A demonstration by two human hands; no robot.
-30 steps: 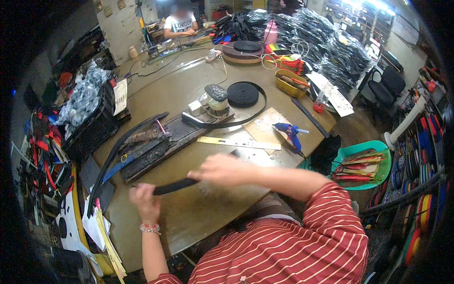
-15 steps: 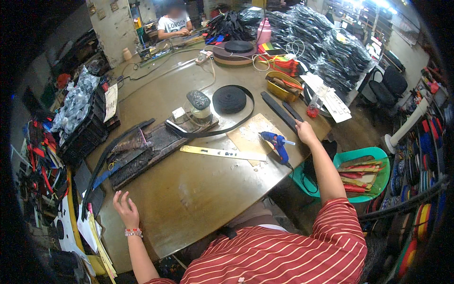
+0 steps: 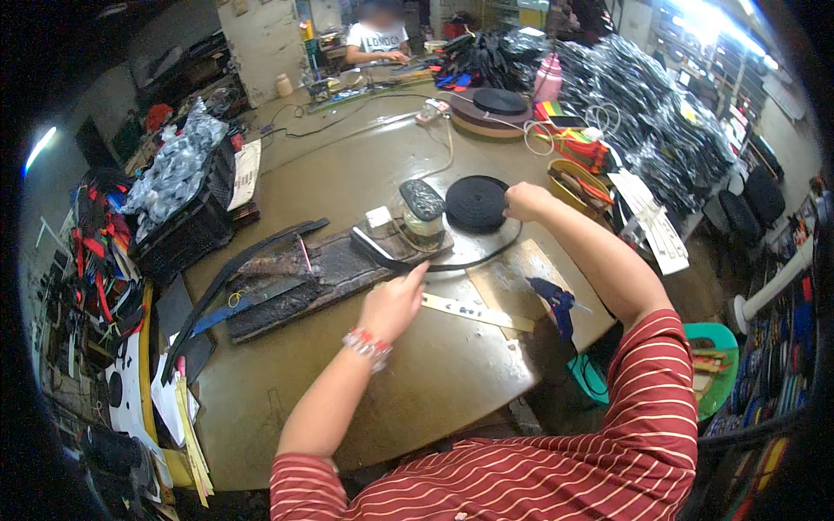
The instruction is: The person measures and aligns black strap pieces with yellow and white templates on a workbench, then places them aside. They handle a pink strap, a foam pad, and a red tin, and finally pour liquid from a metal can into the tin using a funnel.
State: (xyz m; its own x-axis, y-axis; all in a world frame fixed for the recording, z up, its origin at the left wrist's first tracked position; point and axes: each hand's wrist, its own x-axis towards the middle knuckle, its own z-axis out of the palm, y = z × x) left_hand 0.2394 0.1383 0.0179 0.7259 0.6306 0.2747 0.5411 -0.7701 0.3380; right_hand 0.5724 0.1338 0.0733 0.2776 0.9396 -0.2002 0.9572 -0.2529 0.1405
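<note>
A coiled roll of black webbing [image 3: 475, 205] lies flat on the table, its loose strap [image 3: 476, 262] curving round toward a dark, worn wooden board [image 3: 334, 282]. My right hand [image 3: 526, 202] is at the roll's right edge, fingers curled round the strap where it leaves the coil. Lower and to the left, my left hand [image 3: 395, 304] has its fingers drawn together at the strap; the exact grip is partly hidden. Beneath that hand runs a pale yellow ruler [image 3: 478, 315]. A jar with a dark top [image 3: 422, 208] stands on the board's far end.
A blue glue gun [image 3: 556, 300] lies on a tan sheet [image 3: 512, 276] near the right edge. Behind my right arm is a yellow bin of tools [image 3: 563, 188]. A black crate [image 3: 195, 204] stands at left, plastic-wrapped goods [image 3: 647, 113] at far right. Another person [image 3: 378, 42] sits across the table.
My right hand has left a flat black bar and moved left to the webbing roll. My left hand has moved from the table's left side up to the strap. The view has shifted.
</note>
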